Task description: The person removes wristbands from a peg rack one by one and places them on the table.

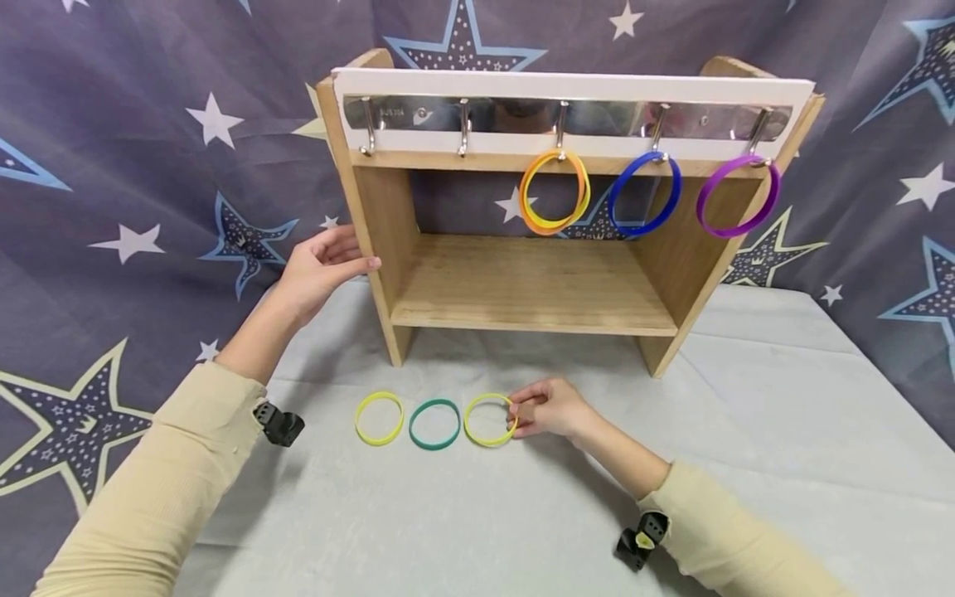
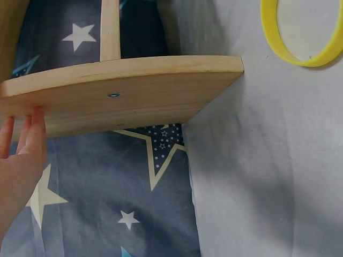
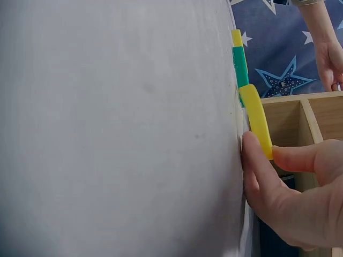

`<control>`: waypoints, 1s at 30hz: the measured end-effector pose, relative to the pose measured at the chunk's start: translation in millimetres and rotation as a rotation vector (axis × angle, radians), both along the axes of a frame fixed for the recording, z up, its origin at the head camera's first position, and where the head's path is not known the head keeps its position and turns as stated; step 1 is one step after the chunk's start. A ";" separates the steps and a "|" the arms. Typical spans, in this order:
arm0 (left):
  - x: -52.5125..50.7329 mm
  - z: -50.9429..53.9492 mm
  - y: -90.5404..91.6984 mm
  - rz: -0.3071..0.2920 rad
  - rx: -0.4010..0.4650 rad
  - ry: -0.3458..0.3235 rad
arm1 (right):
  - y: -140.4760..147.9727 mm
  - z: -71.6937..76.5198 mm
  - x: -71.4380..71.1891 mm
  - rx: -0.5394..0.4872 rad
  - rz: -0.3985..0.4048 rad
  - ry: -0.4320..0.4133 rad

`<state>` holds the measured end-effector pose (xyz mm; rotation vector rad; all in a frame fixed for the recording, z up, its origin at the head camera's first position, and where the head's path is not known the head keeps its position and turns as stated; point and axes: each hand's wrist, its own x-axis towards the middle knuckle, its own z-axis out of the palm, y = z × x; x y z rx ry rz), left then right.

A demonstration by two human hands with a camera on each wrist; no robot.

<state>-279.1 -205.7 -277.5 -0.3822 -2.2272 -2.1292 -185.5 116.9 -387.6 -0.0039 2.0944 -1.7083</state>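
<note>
My right hand [image 1: 548, 408] pinches the right edge of a yellow silicone wristband [image 1: 467, 427] between thumb and fingers. In the right wrist view that yellow wristband [image 3: 256, 115] tilts up slightly at the pinched end. Left of it on the table lie a green wristband [image 1: 411, 431] and another yellow wristband [image 1: 358, 423]. At the wooden rack's left side panel, my left hand [image 1: 317, 269] holds on, thumb at the front edge and fingers along the outer face. The left wrist view shows fingers [image 2: 36, 134] against the wooden rack [image 2: 161, 88]; the thumb is hidden there.
A metal hook rail [image 1: 515, 116] runs along the rack's top. Orange and yellow wristbands [image 1: 525, 207] hang together on its middle hook, then a blue wristband [image 1: 677, 186] and a purple wristband [image 1: 772, 195] rightward. The two left hooks carry nothing. Starry cloth [image 1: 172, 191] hangs behind the table [image 1: 418, 522].
</note>
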 end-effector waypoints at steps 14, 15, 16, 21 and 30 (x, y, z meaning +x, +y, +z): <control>-2.1 -0.3 0.3 0.037 -0.057 -0.015 | 3.2 11.5 2.2 0.147 0.104 0.071; -2.0 -0.6 0.2 0.037 -0.057 -0.016 | 3.7 13.3 2.2 0.165 0.118 0.087; -2.0 -0.6 0.3 0.038 -0.055 -0.017 | 4.2 14.9 2.0 0.183 0.127 0.101; -1.8 -0.5 0.7 0.041 -0.054 -0.022 | 8.3 23.3 -0.5 0.225 0.135 0.132; -1.5 -0.2 0.9 0.042 -0.055 -0.017 | 16.3 50.5 -9.4 0.222 0.073 0.281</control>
